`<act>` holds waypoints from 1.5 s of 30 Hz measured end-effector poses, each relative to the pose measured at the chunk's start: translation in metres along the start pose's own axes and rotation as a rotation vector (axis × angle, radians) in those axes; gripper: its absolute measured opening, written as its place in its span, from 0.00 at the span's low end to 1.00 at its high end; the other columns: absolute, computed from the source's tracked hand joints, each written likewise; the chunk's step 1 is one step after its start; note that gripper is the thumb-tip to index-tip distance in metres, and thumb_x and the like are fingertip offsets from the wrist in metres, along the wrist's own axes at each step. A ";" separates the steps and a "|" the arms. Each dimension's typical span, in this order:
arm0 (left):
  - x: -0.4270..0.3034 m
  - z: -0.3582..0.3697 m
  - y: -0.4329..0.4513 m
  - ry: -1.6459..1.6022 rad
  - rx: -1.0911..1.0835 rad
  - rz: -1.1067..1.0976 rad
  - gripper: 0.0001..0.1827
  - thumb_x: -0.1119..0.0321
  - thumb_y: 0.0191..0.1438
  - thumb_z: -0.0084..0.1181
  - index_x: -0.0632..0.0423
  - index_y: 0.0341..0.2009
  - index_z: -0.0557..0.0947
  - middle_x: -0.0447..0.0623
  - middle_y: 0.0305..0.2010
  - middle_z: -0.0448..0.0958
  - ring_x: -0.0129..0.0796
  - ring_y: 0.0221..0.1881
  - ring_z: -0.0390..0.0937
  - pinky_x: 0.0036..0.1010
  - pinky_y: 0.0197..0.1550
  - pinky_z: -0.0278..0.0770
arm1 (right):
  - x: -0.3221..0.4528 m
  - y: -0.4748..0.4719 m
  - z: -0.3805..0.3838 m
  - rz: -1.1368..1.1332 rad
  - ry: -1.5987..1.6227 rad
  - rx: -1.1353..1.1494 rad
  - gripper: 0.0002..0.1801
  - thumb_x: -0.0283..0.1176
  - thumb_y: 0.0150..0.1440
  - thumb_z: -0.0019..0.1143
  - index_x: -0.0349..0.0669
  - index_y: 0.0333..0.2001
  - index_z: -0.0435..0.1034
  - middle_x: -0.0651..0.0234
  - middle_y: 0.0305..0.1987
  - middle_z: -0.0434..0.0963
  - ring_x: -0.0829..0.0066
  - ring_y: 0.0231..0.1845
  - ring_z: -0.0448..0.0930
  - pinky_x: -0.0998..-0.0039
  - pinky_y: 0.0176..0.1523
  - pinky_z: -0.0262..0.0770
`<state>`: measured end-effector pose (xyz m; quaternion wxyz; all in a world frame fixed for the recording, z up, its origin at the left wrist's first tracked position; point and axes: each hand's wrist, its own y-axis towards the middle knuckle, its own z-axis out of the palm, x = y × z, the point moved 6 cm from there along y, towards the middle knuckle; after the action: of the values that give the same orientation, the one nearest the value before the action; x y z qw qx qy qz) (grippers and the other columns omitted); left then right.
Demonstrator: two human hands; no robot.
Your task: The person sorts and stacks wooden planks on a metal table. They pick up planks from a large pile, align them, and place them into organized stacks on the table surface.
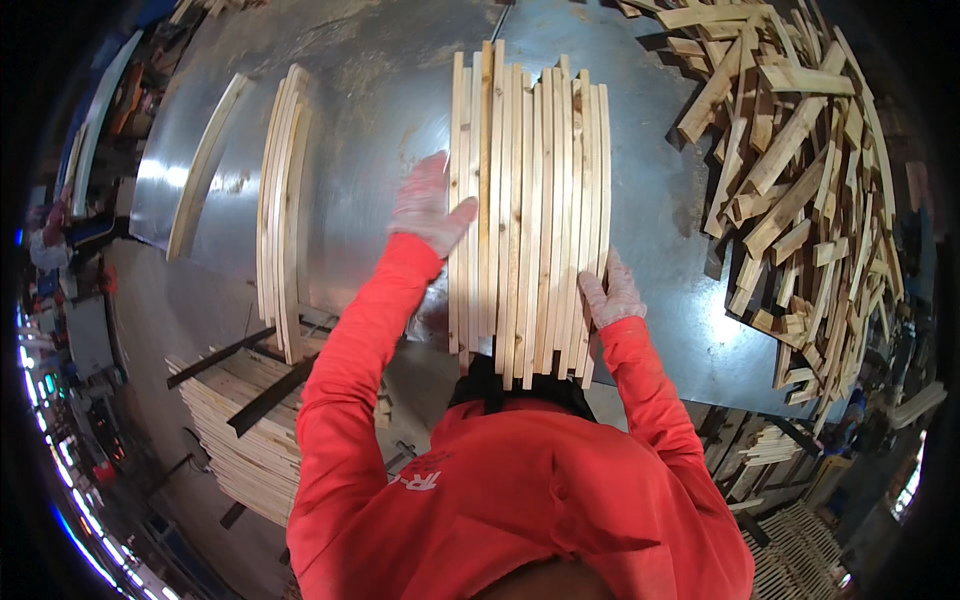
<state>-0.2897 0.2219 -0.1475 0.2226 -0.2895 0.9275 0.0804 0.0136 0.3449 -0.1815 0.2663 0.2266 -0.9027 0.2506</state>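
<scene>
A row of long, narrow wooden strips (529, 217) lies side by side in front of me, their ends uneven. The near ends reach past the edge of the metal table (360, 150) towards my body. My left hand (431, 202), gloved and slightly blurred, lies along the row's left side with its thumb over the outer strips. On the right side, nearer to me, my gloved right hand (613, 292) has its thumb on top and its fingers along the outermost strip. The strips are held between both hands.
To the left stand a small bundle of strips (283, 202) and a single strip (206, 169). A heap of loose wood offcuts (787, 157) covers the table's right side. Below left, stacked boards (240, 427) lie near dark metal bars (274, 394).
</scene>
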 end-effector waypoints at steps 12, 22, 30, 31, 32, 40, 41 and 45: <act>-0.104 0.042 0.201 0.559 0.291 0.109 0.34 0.36 0.57 0.41 0.44 0.61 0.71 0.56 0.73 0.47 0.53 0.74 0.36 0.50 0.71 0.31 | -0.012 -0.025 0.010 0.074 -0.035 0.032 0.46 0.49 0.53 0.57 0.38 0.68 0.48 0.43 0.61 0.64 0.49 0.62 0.66 0.59 0.64 0.62; -0.132 -0.038 0.171 -1.050 -0.155 -0.055 0.29 0.52 0.52 0.60 0.59 0.51 0.72 0.56 0.37 0.74 0.42 0.40 0.73 0.34 0.50 0.72 | 0.076 -0.041 0.049 -0.318 0.307 0.002 0.51 0.42 0.52 0.57 0.38 0.70 0.36 0.43 0.64 0.61 0.50 0.67 0.61 0.62 0.64 0.63; -0.025 -0.046 0.234 -0.054 -0.123 -0.117 0.35 0.41 0.58 0.46 0.48 0.64 0.64 0.58 0.60 0.70 0.47 0.59 0.69 0.43 0.61 0.63 | 0.061 -0.014 -0.037 0.047 1.252 -0.139 0.33 0.21 0.49 0.57 0.52 0.60 0.63 0.70 0.37 0.74 0.80 0.27 0.74 0.80 0.31 0.77; -0.016 -0.034 0.237 0.072 -0.057 -0.120 0.35 0.42 0.58 0.45 0.47 0.64 0.63 0.56 0.62 0.68 0.47 0.61 0.66 0.44 0.63 0.60 | 0.035 -0.008 -0.040 0.210 1.246 -0.279 0.34 0.19 0.49 0.57 0.53 0.61 0.63 0.71 0.39 0.74 0.79 0.27 0.73 0.79 0.31 0.77; -0.009 -0.023 0.238 0.193 0.015 -0.125 0.34 0.42 0.59 0.44 0.45 0.65 0.63 0.54 0.64 0.66 0.47 0.64 0.63 0.45 0.64 0.58 | 0.015 -0.009 -0.052 0.056 0.872 -0.299 0.39 0.14 0.48 0.52 0.55 0.63 0.60 0.72 0.39 0.73 0.80 0.29 0.72 0.80 0.34 0.76; -0.014 0.019 0.262 0.431 0.254 -0.105 0.28 0.44 0.60 0.39 0.41 0.60 0.71 0.47 0.69 0.58 0.45 0.69 0.52 0.51 0.65 0.49 | -0.036 -0.029 0.017 0.223 1.029 -0.121 0.47 0.10 0.45 0.48 0.36 0.69 0.44 0.61 0.67 0.60 0.73 0.65 0.63 0.74 0.67 0.57; -0.017 0.020 0.260 0.439 0.174 -0.023 0.28 0.43 0.59 0.41 0.44 0.56 0.76 0.49 0.68 0.59 0.46 0.69 0.51 0.51 0.66 0.46 | -0.036 -0.030 0.018 0.223 1.017 -0.103 0.46 0.11 0.45 0.49 0.35 0.69 0.43 0.59 0.68 0.60 0.71 0.66 0.63 0.73 0.67 0.57; -0.033 0.040 0.230 0.437 0.229 0.150 0.31 0.39 0.57 0.42 0.50 0.52 0.78 0.54 0.66 0.61 0.52 0.69 0.50 0.47 0.67 0.45 | -0.039 -0.032 0.006 0.122 0.666 -0.087 0.46 0.18 0.46 0.52 0.34 0.69 0.44 0.53 0.68 0.60 0.63 0.67 0.63 0.70 0.67 0.58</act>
<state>-0.3827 0.4384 -0.1636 0.0417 -0.2031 0.9755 -0.0733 0.0578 0.3272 -0.1985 0.5406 0.0663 -0.7878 0.2874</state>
